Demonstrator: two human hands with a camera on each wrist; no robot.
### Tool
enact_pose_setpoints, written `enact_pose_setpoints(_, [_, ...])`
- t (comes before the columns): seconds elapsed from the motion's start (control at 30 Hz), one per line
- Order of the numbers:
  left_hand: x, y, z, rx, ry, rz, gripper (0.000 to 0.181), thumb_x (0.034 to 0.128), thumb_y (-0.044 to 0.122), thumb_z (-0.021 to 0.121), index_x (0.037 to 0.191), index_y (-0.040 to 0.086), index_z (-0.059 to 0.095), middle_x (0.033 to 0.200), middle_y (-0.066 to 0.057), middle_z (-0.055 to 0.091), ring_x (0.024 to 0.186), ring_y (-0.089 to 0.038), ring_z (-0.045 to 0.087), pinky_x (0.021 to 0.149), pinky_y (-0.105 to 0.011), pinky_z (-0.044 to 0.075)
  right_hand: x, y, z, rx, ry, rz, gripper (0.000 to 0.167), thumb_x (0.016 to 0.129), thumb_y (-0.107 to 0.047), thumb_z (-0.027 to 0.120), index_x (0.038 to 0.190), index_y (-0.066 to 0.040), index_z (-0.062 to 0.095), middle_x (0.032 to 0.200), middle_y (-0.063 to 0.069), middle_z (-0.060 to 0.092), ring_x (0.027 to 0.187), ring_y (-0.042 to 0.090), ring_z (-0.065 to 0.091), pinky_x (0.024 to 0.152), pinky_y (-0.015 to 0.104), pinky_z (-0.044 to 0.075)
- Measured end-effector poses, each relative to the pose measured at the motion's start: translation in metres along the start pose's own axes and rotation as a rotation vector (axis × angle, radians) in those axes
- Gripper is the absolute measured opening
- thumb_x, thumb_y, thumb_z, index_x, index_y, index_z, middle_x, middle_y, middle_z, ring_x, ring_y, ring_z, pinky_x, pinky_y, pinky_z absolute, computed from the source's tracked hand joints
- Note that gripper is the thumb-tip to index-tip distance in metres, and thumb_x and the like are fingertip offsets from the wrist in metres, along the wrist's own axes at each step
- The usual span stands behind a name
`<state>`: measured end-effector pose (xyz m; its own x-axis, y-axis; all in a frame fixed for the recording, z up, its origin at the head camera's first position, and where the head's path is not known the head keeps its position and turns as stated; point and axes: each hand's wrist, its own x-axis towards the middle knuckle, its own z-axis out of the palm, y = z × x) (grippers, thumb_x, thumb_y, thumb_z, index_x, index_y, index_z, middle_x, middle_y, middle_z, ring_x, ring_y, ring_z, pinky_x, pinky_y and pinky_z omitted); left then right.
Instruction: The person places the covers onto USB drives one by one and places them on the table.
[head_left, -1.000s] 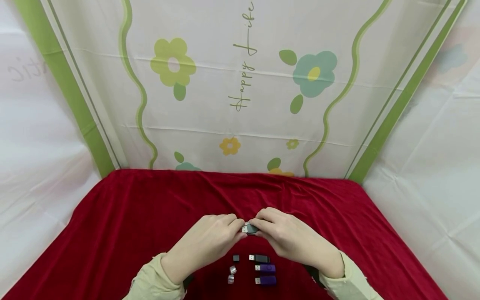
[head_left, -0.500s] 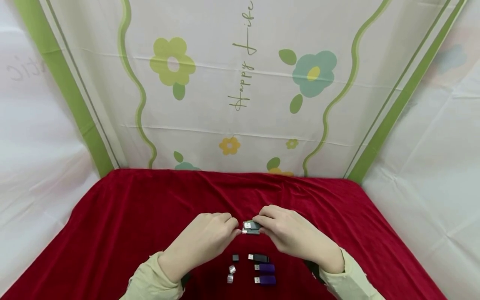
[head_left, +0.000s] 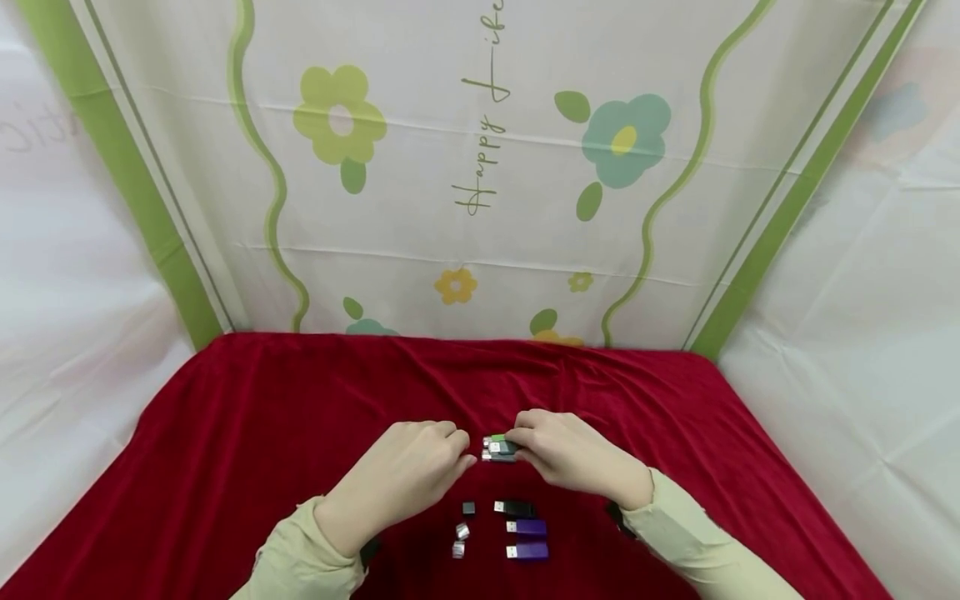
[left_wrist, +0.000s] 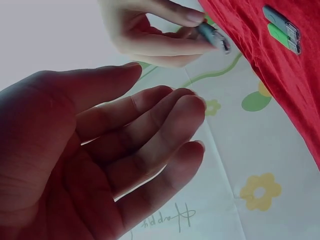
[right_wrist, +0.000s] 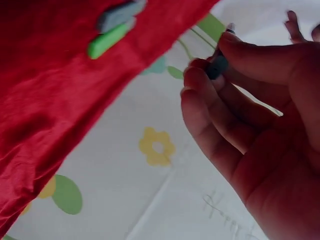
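Note:
Between thumb and fingertips, my right hand (head_left: 573, 454) pinches a dark grey USB flash drive (left_wrist: 210, 35), its metal plug end pointing toward the left hand. Whether a clear cap covers that plug is too blurred to tell. My left hand (head_left: 408, 467) is just to the left, apart from the drive. Its fingers are loosely bent with nothing between them, as the left wrist view shows. On the red cloth lie a grey flash drive (left_wrist: 280, 22) and a green flash drive (left_wrist: 281, 36), side by side, both with clear ends; the right hand partly hides them in the head view.
Nearer me on the red cloth (head_left: 300, 467) lie a black flash drive (head_left: 517, 509) and two purple flash drives, one (head_left: 531, 527) above the other. Left of them are a black cap (head_left: 468, 507) and two clear caps, one (head_left: 462, 531) above the other. Printed white fabric (head_left: 420, 167) stands behind.
My left hand has come off the grey flash drive and drawn left. The right hand keeps its pinch on it and has shifted slightly, bringing the green drive behind into sight.

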<state>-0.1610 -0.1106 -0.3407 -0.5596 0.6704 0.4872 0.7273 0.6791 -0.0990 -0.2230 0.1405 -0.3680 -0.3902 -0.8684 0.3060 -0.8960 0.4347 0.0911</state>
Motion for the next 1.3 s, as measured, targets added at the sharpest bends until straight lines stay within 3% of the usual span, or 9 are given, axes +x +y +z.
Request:
enact_pose_setpoints(0.37, [-0.002,0.001,-0.003,0.005,-0.027,-0.023,0.032,0.0865,0.021,0.075,0.066,0.015,0.051,0.059,0.007,0.036,0.049,-0.006,0.031,0.044,-0.018,0.029,0.005,0.012,0.021,-0.049,-0.069,0.016,0.013,0.082,-0.011,0.079,0.090,-0.011,0.069,0.076,-0.007,0.048,0.065,0.006,0.046,0.055,0.019,0.044])
enact_pose_setpoints(0.67, [-0.003,0.003,-0.006,0.007,-0.044,-0.031,0.035,0.0871,0.021,0.074,0.065,0.015,0.048,0.059,0.006,0.036,0.048,-0.008,0.033,0.044,-0.019,0.031,0.004,0.006,0.038,-0.060,-0.079,0.008,0.015,0.080,-0.013,0.082,0.084,-0.014,0.067,0.072,-0.008,0.045,0.060,0.004,0.044,0.051,0.018,0.041])
enact_pose_setpoints(1.0, [-0.003,0.003,-0.006,0.005,-0.071,-0.033,0.030,0.0871,0.021,0.074,0.067,0.014,0.053,0.060,0.005,0.041,0.049,-0.009,0.039,0.045,-0.021,0.036,0.006,-0.001,0.045,-0.063,-0.167,0.018,0.013,0.082,-0.019,0.081,0.082,-0.015,0.069,0.073,-0.008,0.050,0.061,0.003,0.047,0.052,0.020,0.042])
enact_pose_setpoints(1.3, [-0.003,0.004,-0.007,0.000,-0.081,-0.034,0.031,0.0869,0.021,0.074,0.067,0.015,0.052,0.059,0.005,0.040,0.049,-0.009,0.038,0.045,-0.021,0.035,0.008,-0.002,0.049,-0.097,-0.186,0.009,0.016,0.081,-0.023,0.082,0.079,-0.019,0.066,0.073,-0.009,0.054,0.062,0.004,0.052,0.050,0.022,0.043])
